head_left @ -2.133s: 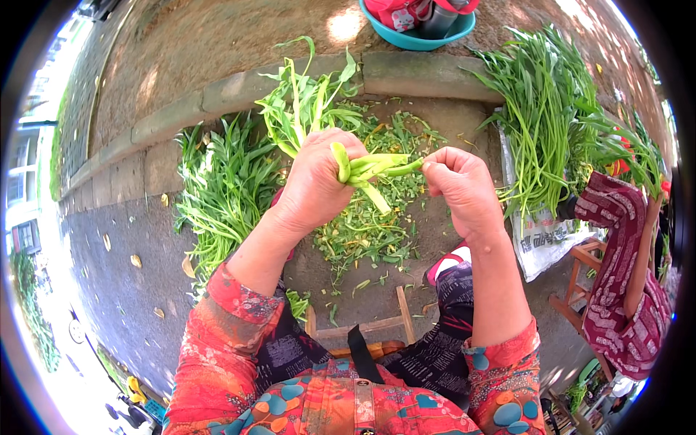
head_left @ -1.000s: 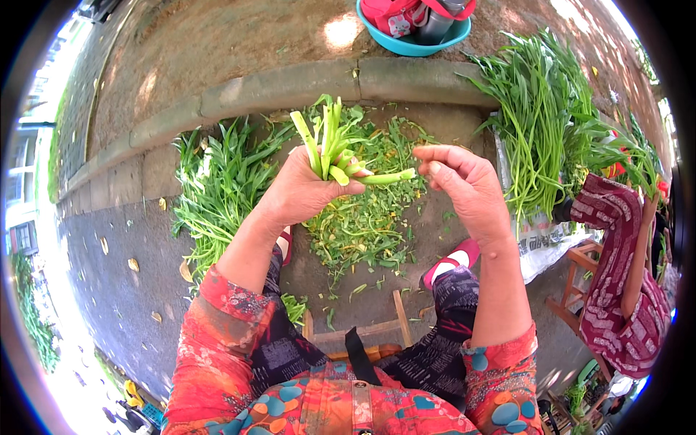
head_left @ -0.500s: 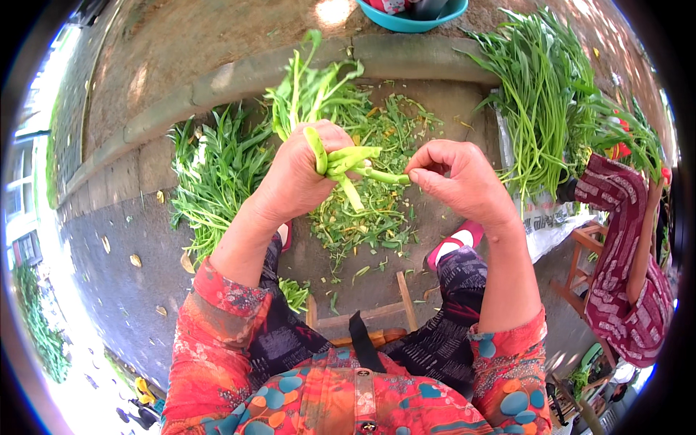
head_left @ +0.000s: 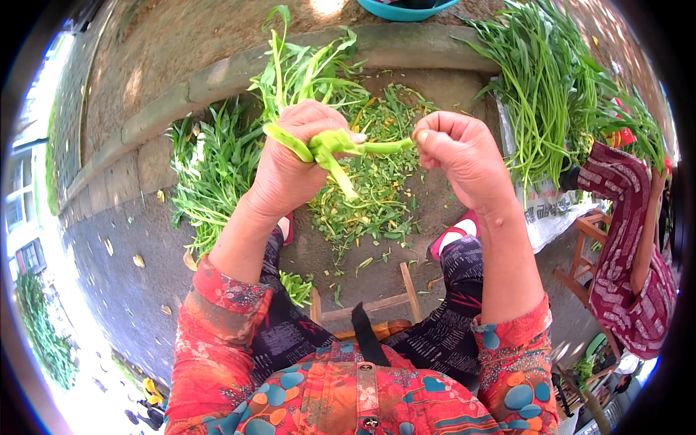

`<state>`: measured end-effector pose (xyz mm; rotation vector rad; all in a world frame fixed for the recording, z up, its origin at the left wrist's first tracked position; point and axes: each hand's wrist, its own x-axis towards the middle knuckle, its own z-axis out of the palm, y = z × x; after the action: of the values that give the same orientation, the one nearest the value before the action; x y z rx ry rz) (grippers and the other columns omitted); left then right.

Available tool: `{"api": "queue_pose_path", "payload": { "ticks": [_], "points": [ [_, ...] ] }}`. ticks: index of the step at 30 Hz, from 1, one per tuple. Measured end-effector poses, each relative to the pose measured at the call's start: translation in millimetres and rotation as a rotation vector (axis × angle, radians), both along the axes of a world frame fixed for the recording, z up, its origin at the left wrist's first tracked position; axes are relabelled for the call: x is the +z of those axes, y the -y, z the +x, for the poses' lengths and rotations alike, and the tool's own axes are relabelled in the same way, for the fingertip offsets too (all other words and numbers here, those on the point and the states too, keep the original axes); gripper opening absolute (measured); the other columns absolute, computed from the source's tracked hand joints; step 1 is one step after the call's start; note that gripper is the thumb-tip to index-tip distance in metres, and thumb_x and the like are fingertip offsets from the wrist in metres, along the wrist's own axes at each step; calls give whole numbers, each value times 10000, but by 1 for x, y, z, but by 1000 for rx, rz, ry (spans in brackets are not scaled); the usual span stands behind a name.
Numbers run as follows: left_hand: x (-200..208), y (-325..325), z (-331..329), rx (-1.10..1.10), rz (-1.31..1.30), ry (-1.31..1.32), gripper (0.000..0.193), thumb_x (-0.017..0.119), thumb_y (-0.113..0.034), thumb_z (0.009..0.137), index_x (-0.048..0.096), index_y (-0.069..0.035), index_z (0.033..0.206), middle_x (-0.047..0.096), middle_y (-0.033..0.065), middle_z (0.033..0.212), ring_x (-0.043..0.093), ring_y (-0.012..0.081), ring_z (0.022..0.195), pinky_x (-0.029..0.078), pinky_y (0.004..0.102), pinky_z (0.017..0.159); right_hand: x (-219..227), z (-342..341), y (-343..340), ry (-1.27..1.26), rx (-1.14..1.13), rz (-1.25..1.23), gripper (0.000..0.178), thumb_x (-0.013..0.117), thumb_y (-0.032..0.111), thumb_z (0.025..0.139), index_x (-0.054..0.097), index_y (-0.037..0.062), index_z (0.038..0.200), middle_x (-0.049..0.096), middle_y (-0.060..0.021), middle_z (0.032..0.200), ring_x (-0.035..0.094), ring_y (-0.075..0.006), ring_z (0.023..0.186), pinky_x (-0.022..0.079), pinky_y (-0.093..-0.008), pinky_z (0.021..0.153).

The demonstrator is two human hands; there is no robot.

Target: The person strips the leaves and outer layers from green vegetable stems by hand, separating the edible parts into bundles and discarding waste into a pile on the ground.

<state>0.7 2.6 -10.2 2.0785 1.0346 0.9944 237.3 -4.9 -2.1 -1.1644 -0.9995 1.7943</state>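
My left hand point(head_left: 297, 163) is wrapped round a bunch of water spinach point(head_left: 337, 148). Its pale cut stems stick out toward me, and its leaves point(head_left: 308, 76) fan out beyond the knuckles. One stem point(head_left: 386, 147) reaches sideways out of the bunch to my right hand point(head_left: 467, 156), whose thumb and forefinger are pinched together at its tip. Below both hands, a heap of chopped leaves and yellowed bits point(head_left: 370, 210) lies spread on the ground between my feet. To its left rests a pile of long-leaved greens point(head_left: 210, 170), partly hidden by my left forearm.
A big stack of greens point(head_left: 540, 94) lies on a white sack point(head_left: 547, 217) at the right. Beside it, a person in maroon patterned clothes point(head_left: 631, 297) sits near a wooden stool point(head_left: 583, 254). A low kerb point(head_left: 420, 47) crosses behind; beyond it stands a turquoise basin point(head_left: 406, 11).
The stems in my left hand have turned, and one now points left. My right hand has risen slightly, its fingers curled tighter at the stem's tip. The view has shifted a little.
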Motion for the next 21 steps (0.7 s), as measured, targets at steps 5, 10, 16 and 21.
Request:
{"api": "queue_pose_path", "payload": {
  "ticks": [5, 10, 16, 21],
  "points": [
    [0, 6, 4, 112, -299, 309, 250, 729, 90, 701, 599, -51, 862, 617, 32, 871, 602, 155, 831, 492, 294, 734, -1, 4, -7, -177, -45, -95, 111, 635, 137, 869, 621, 34, 831, 551, 35, 689, 471, -54, 606, 383, -198, 563],
    [2, 6, 6, 202, -446, 392, 212, 739, 45, 741, 584, -33, 862, 638, 19, 874, 621, 126, 858, 498, 280, 752, 3, 0, -5, 17, 10, -59, 128, 634, 147, 874, 621, 41, 804, 565, 32, 697, 468, -32, 613, 365, -184, 560],
    [10, 5, 5, 266, -730, 403, 181, 709, -108, 832, 648, -7, 969, 651, 39, 812, 611, 126, 772, 483, 270, 719, -7, -5, -1, 419, -5, 344, 187, 560, 27, 866, 680, 9, 1009, 604, -8, 811, 534, -88, 722, 448, -247, 659],
    [12, 0, 3, 216, -908, 527, 191, 698, -122, 841, 640, 4, 972, 650, 43, 798, 606, 120, 746, 481, 265, 704, 8, -11, -2, 425, -114, 381, 170, 595, 35, 859, 685, 28, 1002, 624, -33, 847, 544, -92, 730, 444, -241, 655]
  ]
}}
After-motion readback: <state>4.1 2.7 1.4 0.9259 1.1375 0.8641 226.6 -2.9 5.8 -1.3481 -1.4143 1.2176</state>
